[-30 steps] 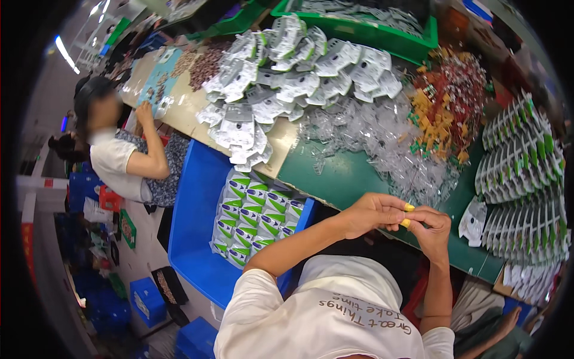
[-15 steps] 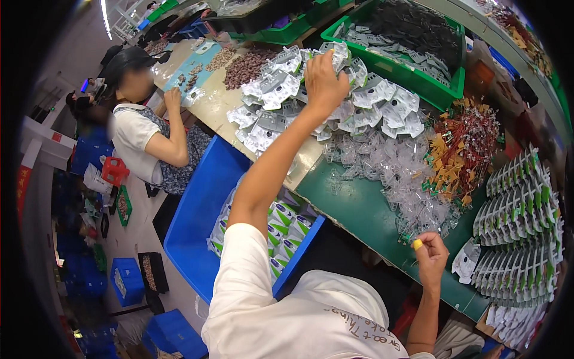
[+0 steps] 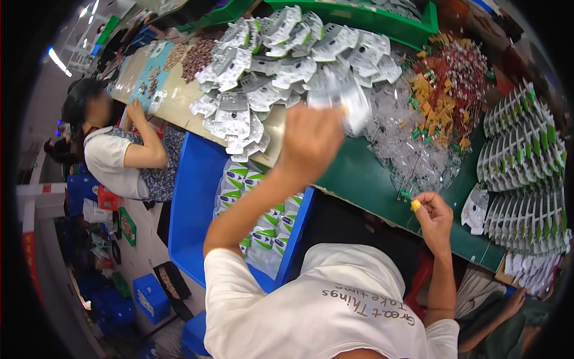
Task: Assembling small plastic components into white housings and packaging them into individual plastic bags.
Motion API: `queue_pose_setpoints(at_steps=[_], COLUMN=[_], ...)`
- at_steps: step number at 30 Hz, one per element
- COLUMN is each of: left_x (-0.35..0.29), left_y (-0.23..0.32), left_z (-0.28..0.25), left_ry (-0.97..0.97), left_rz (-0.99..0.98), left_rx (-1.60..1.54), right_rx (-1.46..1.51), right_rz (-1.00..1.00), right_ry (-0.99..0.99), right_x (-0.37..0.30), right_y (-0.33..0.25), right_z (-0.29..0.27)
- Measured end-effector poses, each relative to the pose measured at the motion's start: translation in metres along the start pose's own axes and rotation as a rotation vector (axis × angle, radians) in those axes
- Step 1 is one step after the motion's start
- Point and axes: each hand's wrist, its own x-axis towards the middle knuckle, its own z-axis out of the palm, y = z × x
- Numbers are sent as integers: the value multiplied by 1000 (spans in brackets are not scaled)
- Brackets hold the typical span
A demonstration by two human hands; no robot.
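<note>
My left hand (image 3: 311,140), blurred by motion, grips a grey-white plastic casing (image 3: 354,107) by its near side, above the table's edge. Beyond it lies a wide heap of similar casings (image 3: 233,113) with green trim. My right hand (image 3: 436,218) is closed near the front edge of the green table top (image 3: 359,173). A yellow finger cot (image 3: 415,205) covers its thumb tip; whether anything sits between these fingers is hidden. Just past them is a small green circuit board (image 3: 405,195). A pile of clear plastic parts (image 3: 406,143) lies farther back.
Orange pieces with red wires (image 3: 448,90) are heaped behind the clear parts. Stacked casings (image 3: 526,179) stand at the right. A blue bin (image 3: 191,209) with packed casings is below the table's edge. A green crate (image 3: 371,21) stands behind. A co-worker (image 3: 128,143) sits left.
My left hand has come back from the heap toward me, bringing a casing with it. My right hand stays closed near the table's front edge. The whole view has shifted.
</note>
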Motion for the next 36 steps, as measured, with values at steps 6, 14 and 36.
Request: queue_pose_setpoints(at_steps=[6, 14, 36], left_x=[-102, -119, -122], left_y=[89, 97, 6], left_z=[-2, 15, 7], left_ry=[-247, -343, -250], left_rz=[-45, -196, -213], left_rx=[-144, -252, -219], right_rx=[-441, -801, -970], right_rz=[-356, -768, -635], right_ry=[-130, -250, -331], right_x=[13, 43, 18], right_y=[-25, -6, -2], right_z=[27, 75, 68])
